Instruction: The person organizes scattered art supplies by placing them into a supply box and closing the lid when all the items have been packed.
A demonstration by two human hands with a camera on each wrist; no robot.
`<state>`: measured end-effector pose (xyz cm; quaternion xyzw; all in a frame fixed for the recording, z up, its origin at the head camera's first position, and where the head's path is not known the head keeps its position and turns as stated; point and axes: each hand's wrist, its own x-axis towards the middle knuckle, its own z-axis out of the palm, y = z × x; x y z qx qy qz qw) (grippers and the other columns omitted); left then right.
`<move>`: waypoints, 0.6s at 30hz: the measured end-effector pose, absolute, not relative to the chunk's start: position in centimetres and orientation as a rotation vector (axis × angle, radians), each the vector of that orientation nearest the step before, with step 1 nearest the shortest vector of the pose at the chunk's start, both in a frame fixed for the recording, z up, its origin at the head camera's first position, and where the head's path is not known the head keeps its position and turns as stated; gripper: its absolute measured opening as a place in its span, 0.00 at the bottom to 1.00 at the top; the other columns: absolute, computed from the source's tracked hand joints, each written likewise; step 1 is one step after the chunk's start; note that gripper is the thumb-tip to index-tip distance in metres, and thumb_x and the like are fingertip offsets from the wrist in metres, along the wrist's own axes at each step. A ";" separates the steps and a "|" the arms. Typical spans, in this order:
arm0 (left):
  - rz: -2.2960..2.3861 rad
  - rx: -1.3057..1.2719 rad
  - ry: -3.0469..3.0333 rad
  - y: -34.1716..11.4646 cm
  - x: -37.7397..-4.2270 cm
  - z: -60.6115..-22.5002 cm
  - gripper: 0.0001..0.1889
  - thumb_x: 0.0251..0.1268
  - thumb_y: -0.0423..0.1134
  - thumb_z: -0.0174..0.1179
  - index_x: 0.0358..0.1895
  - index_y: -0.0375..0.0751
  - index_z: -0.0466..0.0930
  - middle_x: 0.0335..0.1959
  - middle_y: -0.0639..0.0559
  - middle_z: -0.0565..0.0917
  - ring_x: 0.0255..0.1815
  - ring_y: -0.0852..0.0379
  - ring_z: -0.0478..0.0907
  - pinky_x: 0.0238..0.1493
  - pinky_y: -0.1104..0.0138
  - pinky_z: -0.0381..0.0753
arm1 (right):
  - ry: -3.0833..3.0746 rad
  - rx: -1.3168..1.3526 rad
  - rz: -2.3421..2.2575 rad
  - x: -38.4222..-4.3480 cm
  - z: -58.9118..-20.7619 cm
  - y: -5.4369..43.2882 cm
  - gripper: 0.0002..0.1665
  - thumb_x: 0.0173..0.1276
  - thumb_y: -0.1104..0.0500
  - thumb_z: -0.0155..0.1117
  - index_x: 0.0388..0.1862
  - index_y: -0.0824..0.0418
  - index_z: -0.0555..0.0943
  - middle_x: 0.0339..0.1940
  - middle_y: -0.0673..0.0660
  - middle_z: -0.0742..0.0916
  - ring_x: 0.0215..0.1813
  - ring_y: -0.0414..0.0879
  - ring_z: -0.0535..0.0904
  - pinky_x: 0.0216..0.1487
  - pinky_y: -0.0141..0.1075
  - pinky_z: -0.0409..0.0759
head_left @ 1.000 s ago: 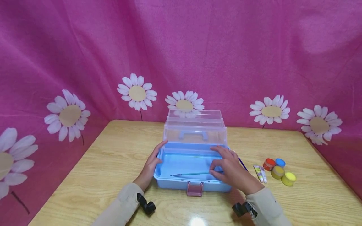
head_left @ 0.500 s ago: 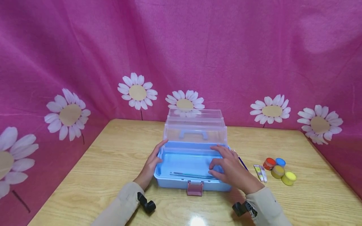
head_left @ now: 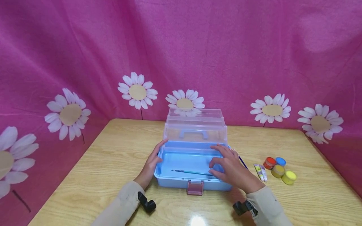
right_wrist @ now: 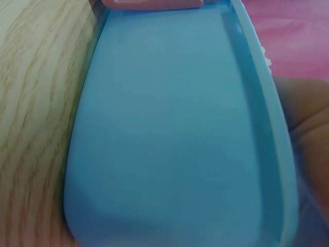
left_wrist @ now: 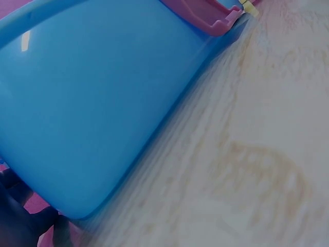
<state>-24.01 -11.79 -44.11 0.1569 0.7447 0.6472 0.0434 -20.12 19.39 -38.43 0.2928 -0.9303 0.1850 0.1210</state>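
A light blue plastic box [head_left: 178, 183] stands with its clear lid [head_left: 195, 135] raised at the back. My left hand [head_left: 148, 169] rests against its left end, index finger straight along the side and thumb at the rim. A thin teal paintbrush [head_left: 192, 172] lies inside near the front wall, its right end close to my right thumb. My right hand [head_left: 230, 169] is over the box's right end, fingers bent loosely with a gap to the thumb. In the right wrist view, part of that hand shows beyond the rim, while the box wall [right_wrist: 164, 128] hides its fingertips.
Right of the box, a dark blue brush handle [head_left: 242, 162] lies partly behind my right hand. Two small paint tubes [head_left: 260, 172] are next to several paint pots, among them a red one [head_left: 270, 163] and a yellow one [head_left: 289, 177]. A pink clasp [head_left: 195, 187] hangs in front.
My right hand pinched the brush a second ago; its thumb and fingers are now apart from it. The brush has shifted inside the box, and the two thin lines seen midway now read as one.
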 end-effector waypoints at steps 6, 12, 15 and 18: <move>1.978 0.494 2.281 -11.8 -24.1 -44.0 0.36 0.64 0.33 0.37 0.71 0.78 0.55 0.74 0.75 0.48 0.77 0.60 0.41 0.71 0.40 0.39 | -2.728 0.842 0.584 -20.2 -38.1 19.9 0.08 0.56 0.53 0.74 0.34 0.49 0.85 0.69 0.60 0.69 0.72 0.58 0.58 0.65 0.65 0.54; 1.980 0.500 2.280 -11.8 -24.3 -44.1 0.37 0.64 0.32 0.37 0.71 0.78 0.55 0.74 0.75 0.48 0.77 0.60 0.41 0.71 0.41 0.38 | -2.749 0.805 0.609 -20.3 -37.8 20.2 0.08 0.56 0.53 0.74 0.35 0.50 0.85 0.70 0.60 0.68 0.72 0.59 0.56 0.66 0.66 0.52; 1.986 0.506 2.275 -11.8 -24.3 -44.1 0.37 0.63 0.32 0.37 0.71 0.77 0.55 0.75 0.74 0.49 0.77 0.60 0.41 0.72 0.41 0.38 | -2.753 0.790 0.609 -20.3 -37.6 20.3 0.09 0.55 0.53 0.75 0.35 0.49 0.85 0.70 0.60 0.68 0.73 0.59 0.56 0.66 0.66 0.52; 1.984 0.505 2.272 -11.8 -24.3 -44.1 0.37 0.63 0.32 0.37 0.71 0.78 0.55 0.75 0.74 0.48 0.77 0.59 0.41 0.71 0.41 0.38 | -2.749 0.774 0.618 -20.4 -37.4 20.5 0.09 0.55 0.53 0.75 0.34 0.49 0.85 0.70 0.60 0.68 0.72 0.60 0.56 0.65 0.67 0.53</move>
